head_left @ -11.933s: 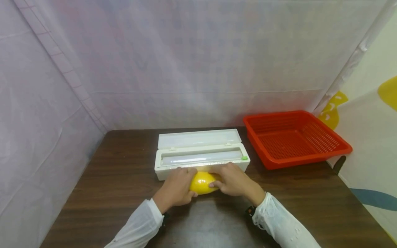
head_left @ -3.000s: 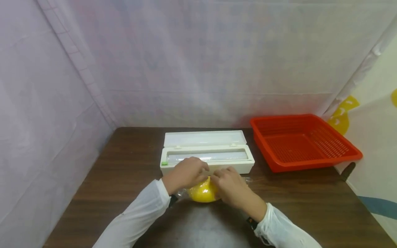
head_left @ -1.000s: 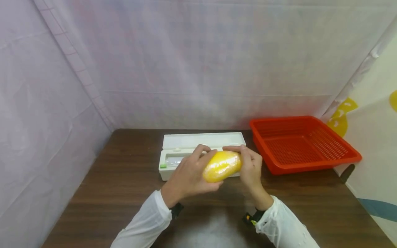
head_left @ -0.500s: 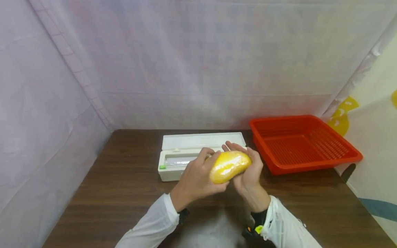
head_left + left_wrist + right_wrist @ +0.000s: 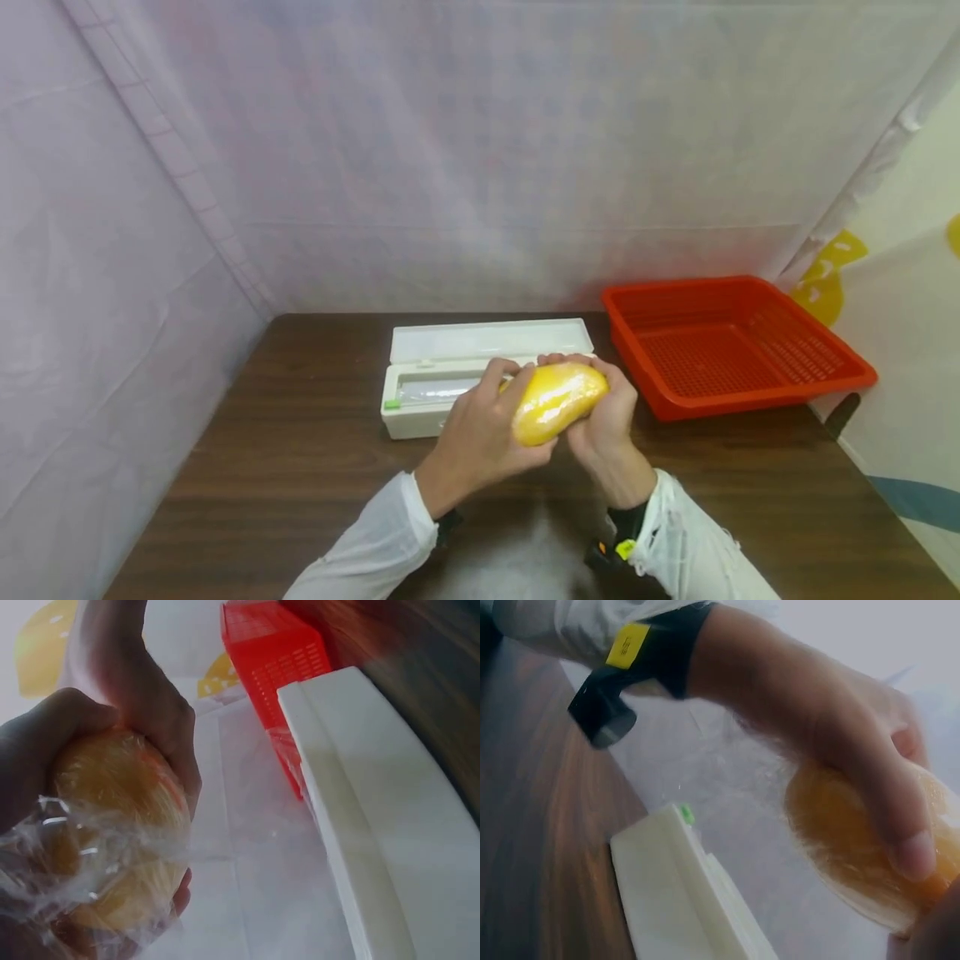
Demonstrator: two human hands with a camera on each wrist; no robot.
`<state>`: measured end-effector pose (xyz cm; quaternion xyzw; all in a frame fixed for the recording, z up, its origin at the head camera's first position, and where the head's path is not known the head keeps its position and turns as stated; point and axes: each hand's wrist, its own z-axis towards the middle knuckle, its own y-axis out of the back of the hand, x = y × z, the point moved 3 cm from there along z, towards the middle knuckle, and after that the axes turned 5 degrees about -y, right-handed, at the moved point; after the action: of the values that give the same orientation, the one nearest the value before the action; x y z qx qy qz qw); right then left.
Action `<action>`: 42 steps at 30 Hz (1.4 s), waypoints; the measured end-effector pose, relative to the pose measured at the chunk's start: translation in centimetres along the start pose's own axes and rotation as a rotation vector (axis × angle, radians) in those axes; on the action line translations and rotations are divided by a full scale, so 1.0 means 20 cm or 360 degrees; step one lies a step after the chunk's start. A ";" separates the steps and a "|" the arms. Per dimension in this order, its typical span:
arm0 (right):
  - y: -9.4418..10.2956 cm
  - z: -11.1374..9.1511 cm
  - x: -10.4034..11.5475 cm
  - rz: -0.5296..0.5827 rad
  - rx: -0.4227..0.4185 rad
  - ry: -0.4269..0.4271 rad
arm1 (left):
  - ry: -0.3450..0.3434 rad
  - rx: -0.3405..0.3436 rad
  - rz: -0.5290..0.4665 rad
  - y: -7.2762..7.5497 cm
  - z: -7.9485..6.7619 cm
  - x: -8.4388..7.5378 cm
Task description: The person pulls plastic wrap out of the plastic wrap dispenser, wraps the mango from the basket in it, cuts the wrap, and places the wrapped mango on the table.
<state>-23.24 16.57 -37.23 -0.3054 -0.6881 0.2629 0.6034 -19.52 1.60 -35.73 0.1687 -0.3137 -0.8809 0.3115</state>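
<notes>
A yellow mango (image 5: 558, 402) in clear cling film is held up above the table, in front of the cling film dispenser (image 5: 415, 422). My left hand (image 5: 480, 429) grips its left end, thumb below and fingers over the top. Round the right end curls my right hand (image 5: 611, 417), its fingertips behind the fruit. In the left wrist view, loose crumpled film (image 5: 94, 859) bunches on the mango's underside. The right wrist view shows the right thumb (image 5: 911, 840) pressed on the wrapped mango (image 5: 840, 832). The dispenser's lid (image 5: 491, 338) stands raised; my hands hide its right part.
A red plastic basket (image 5: 637, 358) stands at the back right of the brown wooden table (image 5: 300, 467). On the dispenser's left end sits a green slider (image 5: 392, 404). White sheets (image 5: 480, 167) hang behind the table and along its left side.
The mango, earlier low before the dispenser, is now wrapped and raised. The green slider went from right end to left. Since half a second ago, my right fingers have closed round the mango.
</notes>
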 end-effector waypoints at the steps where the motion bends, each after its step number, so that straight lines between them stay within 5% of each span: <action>1: 0.00 0.01 0.00 -0.0043 0.0034 -0.0002 | -0.0008 0.0006 -0.0004 0.01 0.00 0.01; 4: -0.01 0.03 0.03 -0.0350 0.0190 0.0061 | -0.0015 0.0048 -0.0004 0.04 0.01 0.06; 10: 0.01 0.03 0.18 -0.1687 0.0570 0.0623 | -0.0079 0.0271 0.0045 0.13 0.02 0.11; 12: 0.02 0.01 0.19 -0.2011 0.0808 0.0657 | -0.0132 0.0363 0.0027 0.15 0.02 0.10; 15: 0.03 -0.01 0.16 -0.2286 0.1114 0.0521 | -0.0193 0.0462 -0.0009 0.15 0.01 0.08; 20: 0.03 -0.03 0.15 -0.2337 0.1182 0.0439 | -0.0222 0.0438 -0.0017 0.14 0.02 0.07; 25: 0.01 -0.05 0.17 -0.2258 0.1089 0.0346 | -0.0169 0.0248 -0.0058 0.12 0.02 0.07; 28: 0.00 -0.06 0.18 -0.2130 0.1029 0.0241 | -0.0104 -0.0023 -0.0153 0.10 0.02 0.09; 34: -0.03 -0.08 0.17 -0.1915 0.0933 0.0224 | -0.0074 -0.0868 -0.0591 0.04 0.00 0.16; 37: -0.04 -0.09 0.14 -0.1859 0.0884 0.0263 | 0.0087 -0.1075 -0.0774 0.02 -0.02 0.19; 42: -0.05 -0.08 0.09 -0.1812 0.0844 0.0297 | 0.0591 -0.1059 -0.1081 0.00 -0.04 0.19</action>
<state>-21.89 17.20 -35.15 0.2467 -0.5987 0.0347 0.7613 -22.03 -1.32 -36.70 0.3067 0.1171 -0.9398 0.0949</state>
